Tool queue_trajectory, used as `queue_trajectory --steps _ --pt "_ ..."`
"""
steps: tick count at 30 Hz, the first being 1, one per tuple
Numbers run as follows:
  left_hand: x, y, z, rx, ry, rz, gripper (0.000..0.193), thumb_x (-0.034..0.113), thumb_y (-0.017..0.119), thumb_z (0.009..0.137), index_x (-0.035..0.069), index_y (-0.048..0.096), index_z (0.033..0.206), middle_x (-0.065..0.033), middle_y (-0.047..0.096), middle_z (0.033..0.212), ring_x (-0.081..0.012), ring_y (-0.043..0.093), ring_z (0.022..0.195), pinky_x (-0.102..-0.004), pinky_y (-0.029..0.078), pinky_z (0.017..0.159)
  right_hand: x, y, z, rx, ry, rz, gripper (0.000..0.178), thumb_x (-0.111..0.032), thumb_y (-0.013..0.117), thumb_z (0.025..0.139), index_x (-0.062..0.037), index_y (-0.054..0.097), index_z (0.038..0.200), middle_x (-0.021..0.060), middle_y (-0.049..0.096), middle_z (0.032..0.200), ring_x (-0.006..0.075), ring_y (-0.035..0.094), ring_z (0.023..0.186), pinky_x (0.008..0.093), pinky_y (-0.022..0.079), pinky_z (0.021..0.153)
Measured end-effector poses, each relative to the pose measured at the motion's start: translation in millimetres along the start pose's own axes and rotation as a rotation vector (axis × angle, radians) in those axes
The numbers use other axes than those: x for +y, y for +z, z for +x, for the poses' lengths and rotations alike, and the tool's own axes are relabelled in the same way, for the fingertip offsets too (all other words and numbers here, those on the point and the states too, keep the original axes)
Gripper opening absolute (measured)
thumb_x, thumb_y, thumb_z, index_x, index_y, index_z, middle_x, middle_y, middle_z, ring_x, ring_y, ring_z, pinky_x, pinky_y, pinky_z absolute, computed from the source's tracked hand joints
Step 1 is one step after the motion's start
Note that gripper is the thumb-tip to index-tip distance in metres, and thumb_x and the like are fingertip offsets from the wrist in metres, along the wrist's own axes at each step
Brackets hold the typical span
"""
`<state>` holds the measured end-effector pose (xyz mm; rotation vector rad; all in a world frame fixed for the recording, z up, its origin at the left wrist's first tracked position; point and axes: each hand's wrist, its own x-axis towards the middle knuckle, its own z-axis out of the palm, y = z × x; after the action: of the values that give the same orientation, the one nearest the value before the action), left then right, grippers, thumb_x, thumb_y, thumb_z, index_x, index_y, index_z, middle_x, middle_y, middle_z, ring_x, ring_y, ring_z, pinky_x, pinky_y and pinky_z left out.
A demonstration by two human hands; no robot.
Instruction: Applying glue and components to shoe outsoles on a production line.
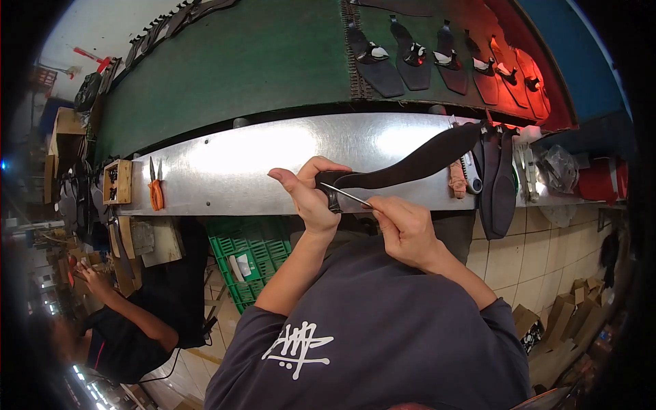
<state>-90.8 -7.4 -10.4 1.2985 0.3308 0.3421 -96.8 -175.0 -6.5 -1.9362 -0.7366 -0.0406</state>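
Note:
My left hand (313, 199) grips one end of a long, curved black sandal sole (417, 162), its thumb sticking up away from the piece. The sole's other end stretches to the right above the metal bench. A black strap part (333, 198) shows at the gripped end. In my right hand (408, 232), closed with fingers and thumb pinched, is a thin metal rod tool (350, 197). Its far tip meets the black strap beside my left fingers; exactly where it touches is hidden.
Orange-handled pliers (156, 188) and a wooden box (117, 182) lie on the metal bench (239, 150) at left. Black soles (502, 191) hang over its right edge. Beyond, a green conveyor belt (232, 61) carries several sandals (376, 65). A green crate (249, 253) stands below; a co-worker (130, 328) is at left.

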Motion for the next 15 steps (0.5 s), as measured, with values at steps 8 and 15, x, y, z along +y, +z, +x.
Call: queue_trajectory --steps 8,15 --pt "-7 -2 18 0.125 -0.378 -0.576 0.057 0.062 0.047 0.091 0.013 0.054 0.064 0.0008 0.056 0.064 -0.0092 0.049 0.052 -0.0219 0.032 0.043 -16 -4 -2 -0.19 -0.174 0.082 0.021 0.003 0.064 0.078 -0.0003 0.062 0.098 0.0133 0.062 0.077 0.0294 0.062 0.066 0.0351 0.05 0.059" --pt "-26 4 6 -0.123 -0.744 -1.059 0.047 0.062 0.056 0.086 0.015 0.06 0.082 -0.003 0.057 0.065 -0.0197 0.057 0.062 -0.0344 0.048 0.07 -5 -4 10 0.069 0.015 -0.048 0.009 0.0 0.059 0.085 -0.0034 0.06 0.093 0.0127 0.06 0.076 0.0327 0.06 0.064 0.0382 0.049 0.055"
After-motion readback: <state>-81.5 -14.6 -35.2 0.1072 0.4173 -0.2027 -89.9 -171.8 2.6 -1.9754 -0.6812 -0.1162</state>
